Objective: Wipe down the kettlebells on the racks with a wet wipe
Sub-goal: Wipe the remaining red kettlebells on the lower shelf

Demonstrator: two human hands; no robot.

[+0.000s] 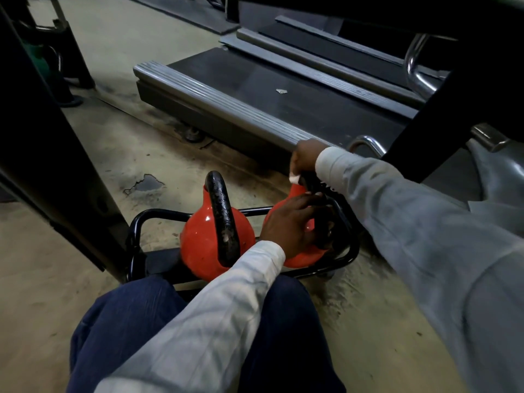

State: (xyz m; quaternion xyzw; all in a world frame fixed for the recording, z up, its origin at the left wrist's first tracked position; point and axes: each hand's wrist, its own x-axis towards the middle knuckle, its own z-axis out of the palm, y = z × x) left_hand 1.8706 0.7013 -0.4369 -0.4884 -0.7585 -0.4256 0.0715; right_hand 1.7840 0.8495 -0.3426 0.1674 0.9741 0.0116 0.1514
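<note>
step: wiping handle point(309, 183) of right kettlebell point(304, 259), lower centre of frame, on low black rack point(147, 217). right hand point(307, 158) grip closed on wet wipe point(294, 179) at handle top. left hand point(295, 222) grip curled over red body, steadying. next, likely: wipe down handle, then body, then left kettlebell point(204, 239).

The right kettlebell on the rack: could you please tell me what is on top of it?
The left hand grips the kettlebell from above, and the right hand holds a white wipe against the top of its handle. The hands hide most of the handle.
</note>
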